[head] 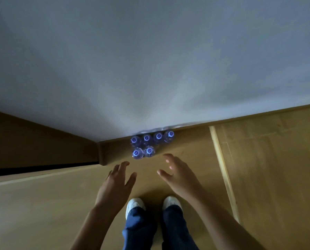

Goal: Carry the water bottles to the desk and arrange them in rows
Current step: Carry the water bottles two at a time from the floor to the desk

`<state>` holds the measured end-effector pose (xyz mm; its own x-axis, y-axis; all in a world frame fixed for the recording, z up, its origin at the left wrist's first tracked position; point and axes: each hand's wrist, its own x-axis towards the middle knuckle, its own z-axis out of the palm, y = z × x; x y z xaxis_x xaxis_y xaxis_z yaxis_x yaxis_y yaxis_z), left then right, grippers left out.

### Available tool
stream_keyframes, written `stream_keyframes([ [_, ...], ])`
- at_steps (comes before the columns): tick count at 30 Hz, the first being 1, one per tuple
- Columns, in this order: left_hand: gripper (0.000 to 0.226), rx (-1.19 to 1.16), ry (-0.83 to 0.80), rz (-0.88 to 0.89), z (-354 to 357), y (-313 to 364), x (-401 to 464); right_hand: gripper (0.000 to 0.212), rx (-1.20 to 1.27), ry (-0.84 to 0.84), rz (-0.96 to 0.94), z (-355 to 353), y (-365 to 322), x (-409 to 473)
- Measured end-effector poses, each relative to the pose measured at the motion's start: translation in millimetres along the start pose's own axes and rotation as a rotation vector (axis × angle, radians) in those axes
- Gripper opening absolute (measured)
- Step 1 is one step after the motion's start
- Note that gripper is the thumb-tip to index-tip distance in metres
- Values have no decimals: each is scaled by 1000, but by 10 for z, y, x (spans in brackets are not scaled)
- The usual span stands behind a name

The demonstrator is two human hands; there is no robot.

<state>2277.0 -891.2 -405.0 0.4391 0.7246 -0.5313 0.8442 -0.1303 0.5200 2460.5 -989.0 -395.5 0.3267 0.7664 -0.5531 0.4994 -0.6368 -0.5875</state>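
Several clear water bottles with blue-and-white caps stand upright on the wooden floor against the wall, some in a back row along the skirting and two in front at the left. My left hand hangs above the floor just below the front pair, fingers straight and spread, holding nothing. My right hand reaches in from the right, palm turned inward, fingers relaxed and empty. Neither hand touches a bottle. No desk is in view.
A pale wall rises behind the bottles. A wooden skirting corner juts out at the left with a dark gap beside it. A light strip crosses the floor at the right. My feet in white shoes stand below the hands.
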Motion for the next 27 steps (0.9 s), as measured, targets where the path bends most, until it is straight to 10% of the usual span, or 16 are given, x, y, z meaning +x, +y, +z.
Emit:
stream_keyframes([
  [17, 72, -51, 174, 232, 2181, -1720, 2242, 77, -41, 27, -250, 1973, 1993, 2485],
  [27, 46, -268, 358, 377, 2729, -2160, 2696, 63, 18, 251, -419, 2462, 2302, 2939],
])
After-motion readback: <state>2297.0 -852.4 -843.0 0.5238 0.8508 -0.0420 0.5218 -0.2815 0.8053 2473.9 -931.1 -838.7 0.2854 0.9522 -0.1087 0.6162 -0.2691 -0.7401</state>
